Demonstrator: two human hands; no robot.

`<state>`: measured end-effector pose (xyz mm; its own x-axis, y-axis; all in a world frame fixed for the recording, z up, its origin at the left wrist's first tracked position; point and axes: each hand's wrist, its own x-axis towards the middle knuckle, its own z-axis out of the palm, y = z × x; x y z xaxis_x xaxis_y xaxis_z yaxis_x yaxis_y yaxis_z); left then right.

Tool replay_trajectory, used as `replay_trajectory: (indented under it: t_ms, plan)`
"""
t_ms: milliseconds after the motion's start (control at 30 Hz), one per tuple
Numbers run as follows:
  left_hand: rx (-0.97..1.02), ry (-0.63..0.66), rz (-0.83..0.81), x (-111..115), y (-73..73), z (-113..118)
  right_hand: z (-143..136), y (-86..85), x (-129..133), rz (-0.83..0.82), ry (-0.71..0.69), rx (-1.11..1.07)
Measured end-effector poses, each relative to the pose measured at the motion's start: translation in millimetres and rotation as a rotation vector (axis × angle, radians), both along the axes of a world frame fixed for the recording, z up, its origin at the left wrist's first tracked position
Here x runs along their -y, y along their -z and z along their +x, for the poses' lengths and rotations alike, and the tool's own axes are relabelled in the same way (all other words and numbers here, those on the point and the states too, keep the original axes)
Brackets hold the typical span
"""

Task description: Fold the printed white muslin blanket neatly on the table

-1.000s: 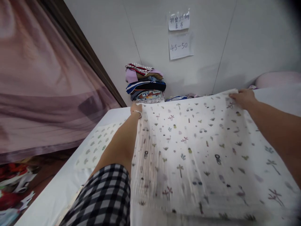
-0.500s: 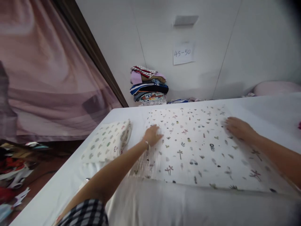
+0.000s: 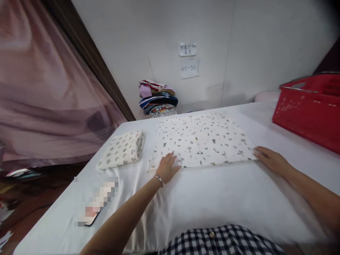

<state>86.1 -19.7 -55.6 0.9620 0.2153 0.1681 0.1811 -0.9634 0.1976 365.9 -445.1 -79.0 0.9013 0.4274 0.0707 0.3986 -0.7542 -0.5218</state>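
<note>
A white cloth with small palm and plant prints (image 3: pixel 202 141) lies spread flat on the white-covered table (image 3: pixel 212 198). My left hand (image 3: pixel 166 168), with a bracelet at the wrist, rests with fingers spread on the cloth's near edge, toward its left corner. At the near right corner is my right hand (image 3: pixel 267 157); its fingertips touch the corner, and whether they pinch it is hard to tell. A folded cloth with grey-green prints (image 3: pixel 120 150) lies to the left of the spread one.
A red basket (image 3: pixel 308 113) stands at the right. Behind the table's far edge is a stack of folded clothes (image 3: pixel 158 99). A blurred-out flat object (image 3: pixel 98 202) lies at the near left. Pink curtain (image 3: pixel 53 81) hangs at the left; paper signs (image 3: pixel 189 68) are on the wall.
The view has shifted, bringing the red basket and checked shirt front into sight. Both hands now sit at the printed cloth's near edge, instead of on its left and right sides.
</note>
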Motion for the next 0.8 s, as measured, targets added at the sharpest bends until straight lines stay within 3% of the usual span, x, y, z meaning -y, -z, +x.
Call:
replay_trajectory:
  t_ms: [133, 233, 400, 533, 800]
  plan:
    - [0.060, 0.193, 0.009, 47.3, -0.9, 24.3, -28.3, -15.9, 12.7, 0.125, 0.151, -0.073]
    - [0.058, 0.332, 0.003, 84.5, -2.8, 49.3, -34.2, -25.5, 14.3, 0.148, 0.248, -0.092]
    - [0.052, 0.416, 0.031, 126.2, -4.5, 81.8, -27.0, -34.3, 6.0, 0.059, 0.237, -0.136]
    - [0.065, 0.365, 0.037, 135.6, -1.8, 92.1, -20.6, -34.8, -0.8, 0.024, 0.243, -0.195]
    - [0.100, 0.370, 0.018, 129.8, 6.2, 96.4, -8.2, -32.9, -4.4, 0.005, 0.257, -0.253]
